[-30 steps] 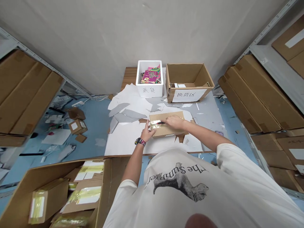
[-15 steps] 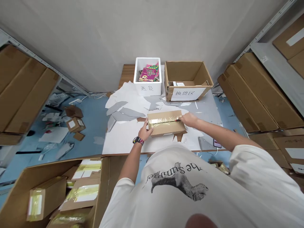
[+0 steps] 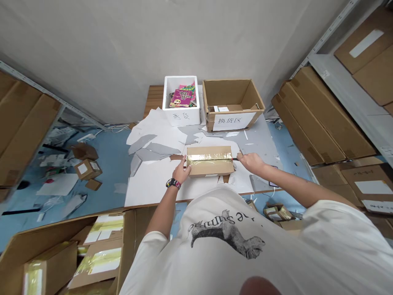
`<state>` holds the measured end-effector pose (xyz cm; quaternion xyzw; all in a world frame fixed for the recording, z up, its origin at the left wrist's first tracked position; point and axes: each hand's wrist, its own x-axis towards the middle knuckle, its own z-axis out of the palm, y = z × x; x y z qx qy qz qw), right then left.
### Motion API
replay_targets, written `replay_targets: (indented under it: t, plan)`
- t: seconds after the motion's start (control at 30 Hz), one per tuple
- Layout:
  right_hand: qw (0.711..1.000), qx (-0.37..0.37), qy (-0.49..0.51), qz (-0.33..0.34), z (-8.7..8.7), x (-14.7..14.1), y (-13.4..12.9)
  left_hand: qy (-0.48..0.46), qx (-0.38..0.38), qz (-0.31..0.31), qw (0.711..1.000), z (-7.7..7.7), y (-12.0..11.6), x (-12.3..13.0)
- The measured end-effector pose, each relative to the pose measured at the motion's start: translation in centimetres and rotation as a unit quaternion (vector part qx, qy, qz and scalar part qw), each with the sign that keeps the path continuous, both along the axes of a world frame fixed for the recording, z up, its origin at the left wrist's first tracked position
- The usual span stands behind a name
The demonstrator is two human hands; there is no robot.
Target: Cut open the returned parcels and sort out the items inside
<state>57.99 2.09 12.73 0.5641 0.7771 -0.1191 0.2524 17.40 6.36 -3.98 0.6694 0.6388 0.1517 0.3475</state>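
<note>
From my remote seat I see the grey wall [image 3: 147, 49] spanning the top of the frame. Below it, the table [image 3: 144, 190] fills the centre, mostly covered by torn white and grey sheets [image 3: 166, 180]. A big open carton [image 3: 129, 233] takes the lower left corner, with taped parcels [image 3: 101, 254] inside. At upper centre, just right of the middle, I have an open cardboard box [image 3: 227, 90] with a handwritten white sign on its front. Just beside it, on its left, stands a white foam box [image 3: 182, 116] holding colourful books [image 3: 181, 97].

The taped carton [image 3: 210, 167] lies flat at the centre of the frame, with shiny tape along its top and a dark line running lengthwise through it. At its right end I make out the right hand [image 3: 251, 162], closed around a slim dark tool [image 3: 235, 159] whose tip reaches the carton's edge. At its left end, the left hand [image 3: 181, 171] grips the carton, fingers and thumb against that end. A patterned wristwatch [image 3: 173, 183] circles the left wrist.
</note>
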Motion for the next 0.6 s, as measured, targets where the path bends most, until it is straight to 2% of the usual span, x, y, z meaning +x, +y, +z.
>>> replay_targets:
  t: [0.1,0.17,0.27,0.37,0.47,0.6]
  plan:
    - [0.999,0.021,-0.040,-0.027,-0.8,-1.7,-0.2,0.031,0.112,-0.040,0.992,1.2,1.5,1.8]
    - [0.998,0.028,-0.038,-0.031,-1.0,-2.2,-0.3,0.047,0.178,-0.092,0.979,2.0,2.6,4.5]
    - [0.998,0.027,-0.036,-0.035,-0.8,-1.5,-0.6,0.040,0.191,-0.194,0.961,2.8,4.0,9.5]
    - [0.999,0.014,-0.037,-0.031,-0.4,0.2,-1.2,0.039,0.179,-0.236,0.954,2.6,4.8,13.2]
    - [0.998,0.008,-0.047,-0.043,-0.4,1.7,-2.0,0.063,0.196,-0.247,0.947,2.0,5.2,14.3]
    - [0.996,0.012,-0.059,-0.065,-1.1,2.2,-2.2,0.091,0.214,-0.280,0.931,1.7,5.9,13.9]
